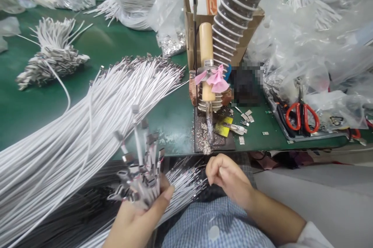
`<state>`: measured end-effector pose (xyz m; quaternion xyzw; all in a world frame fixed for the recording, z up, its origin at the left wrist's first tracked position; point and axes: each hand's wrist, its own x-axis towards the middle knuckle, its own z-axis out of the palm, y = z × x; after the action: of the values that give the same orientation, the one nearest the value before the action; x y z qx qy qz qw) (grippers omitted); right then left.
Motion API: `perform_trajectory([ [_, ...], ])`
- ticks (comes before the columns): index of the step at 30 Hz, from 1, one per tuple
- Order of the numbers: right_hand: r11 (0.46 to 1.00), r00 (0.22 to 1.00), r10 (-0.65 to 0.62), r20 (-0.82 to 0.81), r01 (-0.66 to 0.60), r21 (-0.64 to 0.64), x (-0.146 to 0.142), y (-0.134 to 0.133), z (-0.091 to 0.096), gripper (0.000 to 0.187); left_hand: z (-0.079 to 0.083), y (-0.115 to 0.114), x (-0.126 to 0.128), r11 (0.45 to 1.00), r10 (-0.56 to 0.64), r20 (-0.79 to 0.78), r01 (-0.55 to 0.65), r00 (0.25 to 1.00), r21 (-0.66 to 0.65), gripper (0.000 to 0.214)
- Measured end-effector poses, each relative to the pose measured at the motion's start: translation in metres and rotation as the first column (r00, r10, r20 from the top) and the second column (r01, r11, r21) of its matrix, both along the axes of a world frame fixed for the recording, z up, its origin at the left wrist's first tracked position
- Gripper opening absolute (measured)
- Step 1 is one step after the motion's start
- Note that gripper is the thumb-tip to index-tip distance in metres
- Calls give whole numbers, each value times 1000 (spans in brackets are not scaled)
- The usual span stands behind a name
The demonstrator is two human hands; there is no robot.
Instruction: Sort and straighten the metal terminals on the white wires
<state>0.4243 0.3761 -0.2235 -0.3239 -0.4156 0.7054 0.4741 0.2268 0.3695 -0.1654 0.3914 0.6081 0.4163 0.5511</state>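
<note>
My left hand is closed around a bundle of white cable ends with metal connectors that stick upward, the thumb pressed against them. My right hand is pinched shut just below the table edge, its fingertips at the ends of another fan of white cables lying across my lap; what it pinches is too small to name. Straight above that hand stands a soldering iron with a wooden handle and a pink ribbon, tip down over a solder-spattered plate.
A large sheaf of white cables crosses the green table. A smaller cable bunch lies at the far left. A ribbed hose, cardboard box, plastic bags and red-handled scissors crowd the right.
</note>
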Motion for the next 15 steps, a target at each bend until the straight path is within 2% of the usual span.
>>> perform_trajectory([
  [2, 985, 982, -79, 174, 49, 166, 8, 4, 4, 27, 0, 3, 3, 991, -132, -163, 136, 978, 15, 10],
  [3, 961, 955, -136, 264, 62, 271, 11, 6, 7, 25, 1, 4, 6, 985, -160, -234, 172, 959, 31, 10],
  [6, 867, 858, -276, 434, 27, 498, 18, 9, 14, 18, 3, 7, 15, 979, -138, -332, 180, 933, 100, 5],
  [8, 850, 814, -320, 485, 19, 527, 21, 10, 18, 14, 5, 9, 20, 972, -137, -342, 192, 930, 132, 6],
  [12, 881, 766, -320, 558, 24, 472, 23, 12, 25, 9, 7, 17, 27, 975, -123, -348, 178, 929, 131, 10],
  [15, 846, 737, -364, 570, 5, 534, 23, 17, 27, 7, 11, 21, 35, 990, -81, -319, 114, 944, 87, 14],
])
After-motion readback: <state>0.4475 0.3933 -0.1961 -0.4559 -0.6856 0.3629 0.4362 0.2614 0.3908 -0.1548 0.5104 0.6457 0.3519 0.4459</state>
